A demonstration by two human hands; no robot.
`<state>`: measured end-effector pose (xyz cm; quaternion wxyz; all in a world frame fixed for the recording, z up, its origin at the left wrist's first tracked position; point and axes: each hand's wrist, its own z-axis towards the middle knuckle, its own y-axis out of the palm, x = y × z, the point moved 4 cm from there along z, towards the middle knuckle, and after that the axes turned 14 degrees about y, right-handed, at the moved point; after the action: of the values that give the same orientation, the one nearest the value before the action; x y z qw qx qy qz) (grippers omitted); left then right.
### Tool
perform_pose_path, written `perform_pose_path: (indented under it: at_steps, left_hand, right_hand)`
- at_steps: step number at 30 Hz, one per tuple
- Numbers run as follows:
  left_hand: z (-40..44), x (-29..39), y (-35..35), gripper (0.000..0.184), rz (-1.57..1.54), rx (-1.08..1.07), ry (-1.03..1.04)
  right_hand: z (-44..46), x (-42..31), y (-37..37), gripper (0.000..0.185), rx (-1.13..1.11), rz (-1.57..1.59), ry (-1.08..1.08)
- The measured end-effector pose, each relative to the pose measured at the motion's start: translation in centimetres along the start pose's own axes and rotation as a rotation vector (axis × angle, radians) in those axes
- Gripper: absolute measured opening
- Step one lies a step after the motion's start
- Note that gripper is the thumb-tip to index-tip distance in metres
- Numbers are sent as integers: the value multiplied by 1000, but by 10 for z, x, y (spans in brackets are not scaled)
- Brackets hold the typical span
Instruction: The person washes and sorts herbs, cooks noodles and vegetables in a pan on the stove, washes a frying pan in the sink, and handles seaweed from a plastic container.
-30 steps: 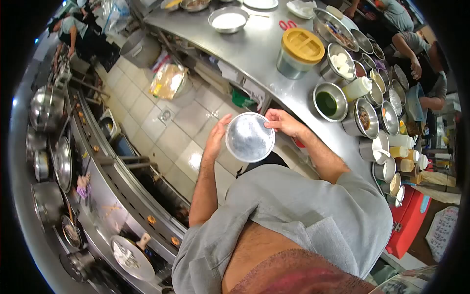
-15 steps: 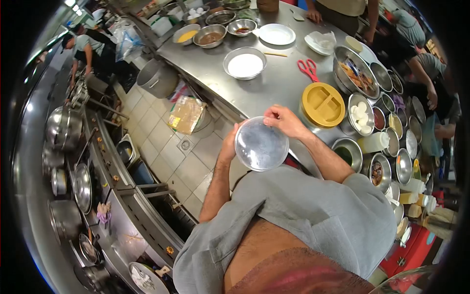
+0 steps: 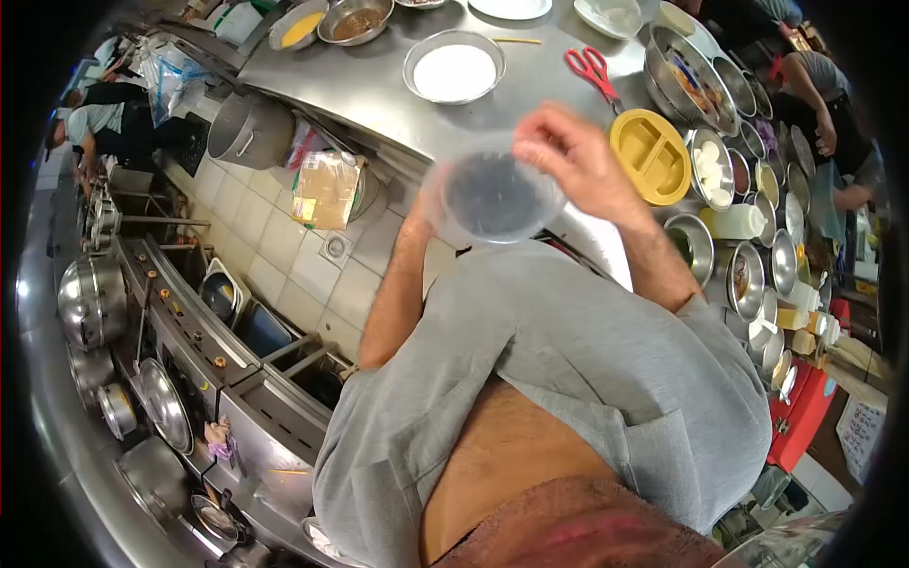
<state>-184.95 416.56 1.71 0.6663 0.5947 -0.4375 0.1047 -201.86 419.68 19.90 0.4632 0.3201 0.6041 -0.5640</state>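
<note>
A round, clear plastic container (image 3: 502, 204) hangs in front of my body, near the edge of the steel table, its outline smeared by motion. My left hand (image 3: 423, 213) grips its left side, with most of the fingers hidden behind the see-through wall. At the upper right rim, my right hand (image 3: 579, 161) is blurred, its thumb and fingers closed on the edge. To the right of that hand lies a round yellow lid (image 3: 650, 157) with a raised bar across it. Red-handled scissors (image 3: 592, 71) rest on the table above it.
A metal bowl of white powder (image 3: 454, 74) stands on the steel table (image 3: 365, 90). Several bowls line the right side, one with peeled eggs (image 3: 712, 168). A cardboard piece (image 3: 327, 191) tops a bin at left. A stove counter (image 3: 180, 303) and other people are nearby.
The view has shifted, so the table things sit higher in it. Tilted differently, the container now shows more depth, and both hands have moved up with it.
</note>
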Motion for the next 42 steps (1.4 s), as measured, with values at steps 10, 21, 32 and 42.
perform_pose_path:
  at_steps: [10,21,32,42]
  left_hand:
    - [2,50,-30,57,158,34,356]
    - [8,57,-16,53,243,61,407]
    - [4,34,24,53,267,153,514]
    - [-67,-14,32,49,223,429,619]
  right_hand:
    - [43,103,9,19,459,-990,-12]
    - [34,56,61,28,-270,-757,-205]
    - [28,61,49,24,-334,-661,-289]
    - [-14,75,49,32,-573,-606,-201]
